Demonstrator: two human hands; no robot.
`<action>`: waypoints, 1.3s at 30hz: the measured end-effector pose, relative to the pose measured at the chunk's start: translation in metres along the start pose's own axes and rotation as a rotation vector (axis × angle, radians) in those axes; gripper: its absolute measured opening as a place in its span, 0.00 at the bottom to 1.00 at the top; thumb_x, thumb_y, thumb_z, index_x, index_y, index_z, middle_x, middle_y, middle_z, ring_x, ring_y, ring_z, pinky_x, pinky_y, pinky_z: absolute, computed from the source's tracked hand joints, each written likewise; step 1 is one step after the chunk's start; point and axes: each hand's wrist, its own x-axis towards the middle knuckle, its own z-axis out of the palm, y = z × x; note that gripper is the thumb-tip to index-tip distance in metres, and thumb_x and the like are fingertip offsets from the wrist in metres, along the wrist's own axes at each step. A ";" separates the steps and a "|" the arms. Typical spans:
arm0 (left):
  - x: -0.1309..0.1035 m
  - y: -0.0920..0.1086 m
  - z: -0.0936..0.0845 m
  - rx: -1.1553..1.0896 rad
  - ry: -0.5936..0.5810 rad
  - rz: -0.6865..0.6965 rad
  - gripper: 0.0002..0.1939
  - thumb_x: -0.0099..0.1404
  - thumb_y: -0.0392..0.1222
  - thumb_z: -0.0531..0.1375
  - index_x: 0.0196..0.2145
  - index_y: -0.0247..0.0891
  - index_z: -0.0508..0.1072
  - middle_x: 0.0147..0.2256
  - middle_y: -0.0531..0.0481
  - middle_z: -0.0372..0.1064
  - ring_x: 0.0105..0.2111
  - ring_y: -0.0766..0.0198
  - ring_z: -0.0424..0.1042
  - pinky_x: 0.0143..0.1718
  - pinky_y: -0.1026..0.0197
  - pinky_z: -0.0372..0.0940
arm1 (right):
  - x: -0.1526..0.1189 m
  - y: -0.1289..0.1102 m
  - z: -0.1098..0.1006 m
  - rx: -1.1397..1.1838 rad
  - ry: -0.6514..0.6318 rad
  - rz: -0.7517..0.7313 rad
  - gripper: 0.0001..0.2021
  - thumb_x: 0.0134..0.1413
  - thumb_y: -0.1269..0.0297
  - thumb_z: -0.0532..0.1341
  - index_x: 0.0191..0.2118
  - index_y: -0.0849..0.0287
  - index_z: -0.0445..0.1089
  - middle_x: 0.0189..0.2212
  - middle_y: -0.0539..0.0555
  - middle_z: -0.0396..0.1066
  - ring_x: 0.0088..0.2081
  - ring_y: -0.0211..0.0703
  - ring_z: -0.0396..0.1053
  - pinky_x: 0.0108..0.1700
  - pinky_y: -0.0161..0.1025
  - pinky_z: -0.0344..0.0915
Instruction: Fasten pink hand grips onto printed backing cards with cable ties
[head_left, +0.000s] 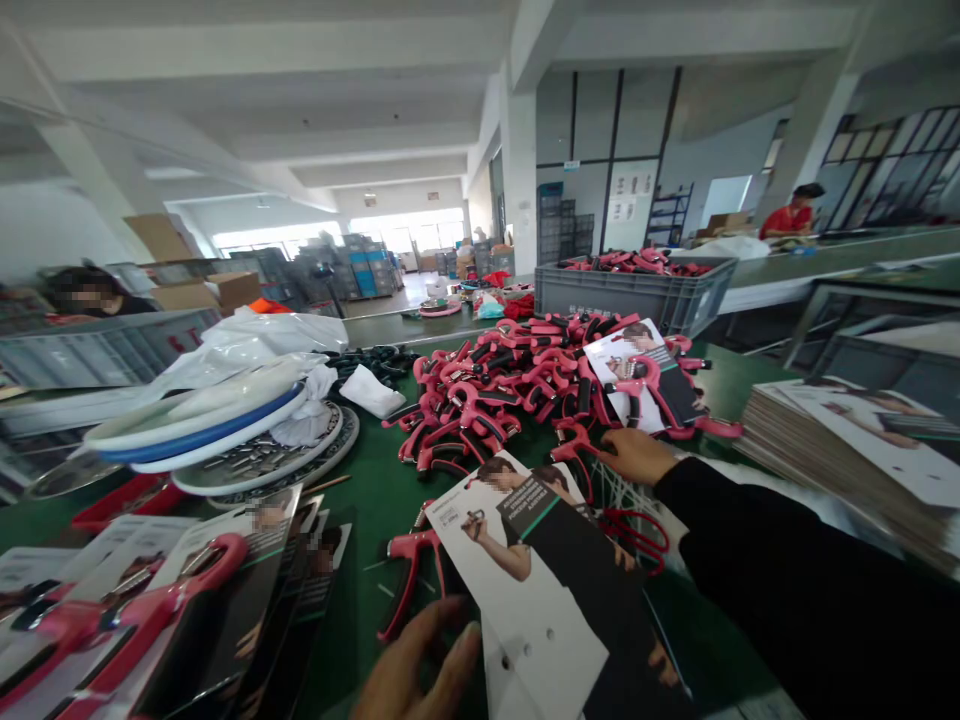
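Observation:
My right hand (637, 456) reaches to the near edge of a heap of pink and black hand grip strengtheners (487, 385). Its fingers are closed at the end of one pink hand grip (576, 440). White plastic ties (622, 492) and red-handled scissors (646, 540) lie just below that hand. At the bottom, my left hand (424, 665) has thumb and forefinger apart, holding nothing visible. It is beside printed backing cards (540, 640), which lie overlapping in front of me. Another hand grip (412, 570) rests left of these cards, partly covered by them.
Left are carded hand grips (150, 610), a red tray (131, 503) and stacked round trays (202, 430) with small metal parts. A card stack (847, 450) stands right. Behind the heap is a grey crate (622, 298) of hand grips. Two people work farther off.

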 end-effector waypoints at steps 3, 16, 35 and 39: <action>0.025 0.016 0.036 -0.335 -0.073 -0.004 0.24 0.50 0.54 0.65 0.41 0.35 0.73 0.40 0.42 0.75 0.42 0.51 0.71 0.43 0.56 0.66 | -0.013 0.005 -0.012 -0.015 -0.022 -0.028 0.12 0.60 0.60 0.56 0.45 0.61 0.67 0.43 0.55 0.68 0.42 0.43 0.68 0.43 0.46 0.66; 0.029 0.043 0.012 -0.635 -0.232 -0.269 0.29 0.50 0.47 0.67 0.49 0.38 0.68 0.34 0.47 0.76 0.29 0.58 0.75 0.25 0.63 0.66 | -0.044 0.017 -0.003 -0.029 -0.260 0.060 0.12 0.59 0.60 0.57 0.45 0.61 0.67 0.43 0.55 0.68 0.41 0.43 0.68 0.42 0.46 0.67; 0.025 0.023 0.025 -0.363 -0.322 -0.009 0.35 0.54 0.51 0.64 0.56 0.36 0.59 0.25 0.52 0.69 0.23 0.64 0.68 0.21 0.66 0.58 | -0.078 0.041 -0.035 0.550 0.091 0.043 0.14 0.48 0.53 0.59 0.24 0.58 0.72 0.26 0.53 0.73 0.31 0.47 0.69 0.34 0.40 0.62; 0.027 0.014 0.033 -0.206 -0.134 0.076 0.34 0.55 0.51 0.63 0.55 0.33 0.60 0.17 0.61 0.55 0.18 0.71 0.57 0.18 0.68 0.50 | -0.090 0.014 -0.046 0.838 0.235 0.085 0.21 0.49 0.44 0.56 0.31 0.59 0.71 0.24 0.52 0.69 0.25 0.39 0.64 0.25 0.35 0.58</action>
